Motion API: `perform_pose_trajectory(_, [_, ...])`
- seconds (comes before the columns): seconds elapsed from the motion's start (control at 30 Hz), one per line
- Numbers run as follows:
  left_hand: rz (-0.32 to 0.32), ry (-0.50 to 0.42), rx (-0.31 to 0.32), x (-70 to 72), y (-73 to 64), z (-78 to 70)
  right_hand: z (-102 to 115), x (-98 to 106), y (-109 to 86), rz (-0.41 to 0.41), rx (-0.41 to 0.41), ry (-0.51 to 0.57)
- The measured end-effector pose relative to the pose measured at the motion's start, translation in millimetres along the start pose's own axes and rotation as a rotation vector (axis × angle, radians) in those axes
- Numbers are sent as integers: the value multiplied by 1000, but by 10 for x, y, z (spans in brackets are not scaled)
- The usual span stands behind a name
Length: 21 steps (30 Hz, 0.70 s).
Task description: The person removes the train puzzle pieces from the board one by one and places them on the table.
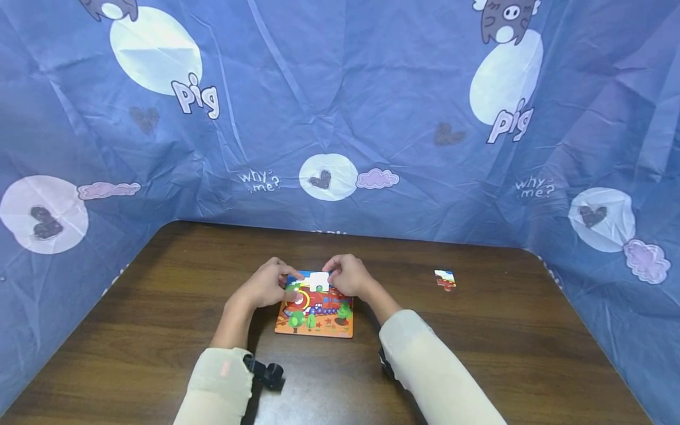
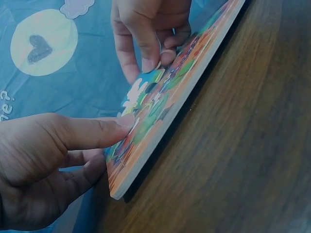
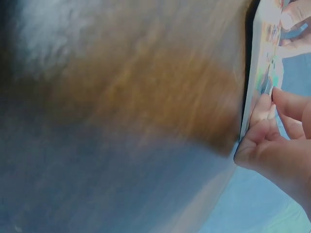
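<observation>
- Head view, leftmost: the left hand (image 1: 264, 286) comes in from a cream sleeve (image 1: 220, 372), its thumb pressing the picture side of a thin, rectangular, brightly printed jigsaw board (image 1: 329, 324); in the left wrist view its curled fingers meet the board's edge, so it grips that end.
- That board lies on the dark brown wood-grain table (image 1: 478, 330), between the two hands. Its long axis runs left to right, roughly along the table's far edge; the printed trees stand upright to the person, sky on the far side, and the red train's yellow-ringed front faces left.
- At the board's far side, right of the left hand, sits a small knobbed jigsaw piece (image 1: 320, 280). Glare washes it white from above; the left wrist view shows blue on it. Whether it lies flush cannot be told.
- Next comes the right hand (image 1: 349, 276), thumb and forefinger pinching that piece at its right side; its fingers hide the board's far right corner.
- Farther right, well apart from the board, a loose red, white and blue jigsaw piece (image 1: 445, 280) lies on the table, its knob pointing toward the person; its print is too small to read.
- Right wrist view: most of the table is blurred, and the board is cut off at the top.
</observation>
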<state>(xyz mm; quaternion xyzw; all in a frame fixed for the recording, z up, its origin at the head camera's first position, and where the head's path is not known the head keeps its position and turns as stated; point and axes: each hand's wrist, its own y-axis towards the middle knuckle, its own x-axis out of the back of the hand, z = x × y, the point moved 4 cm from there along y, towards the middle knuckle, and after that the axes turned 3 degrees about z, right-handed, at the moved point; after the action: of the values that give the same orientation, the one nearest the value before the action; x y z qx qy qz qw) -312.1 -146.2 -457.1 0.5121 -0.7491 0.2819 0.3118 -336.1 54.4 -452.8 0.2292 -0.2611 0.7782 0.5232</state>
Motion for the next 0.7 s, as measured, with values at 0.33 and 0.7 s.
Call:
perform_pose_trajectory(0.33, [-3,-17,22,-6,18,27,-24,74,-45,36,24,156])
perform_pose_trajectory(0.7, [2,-27,49,-7,5,9,-127,297,-61,5,31,196])
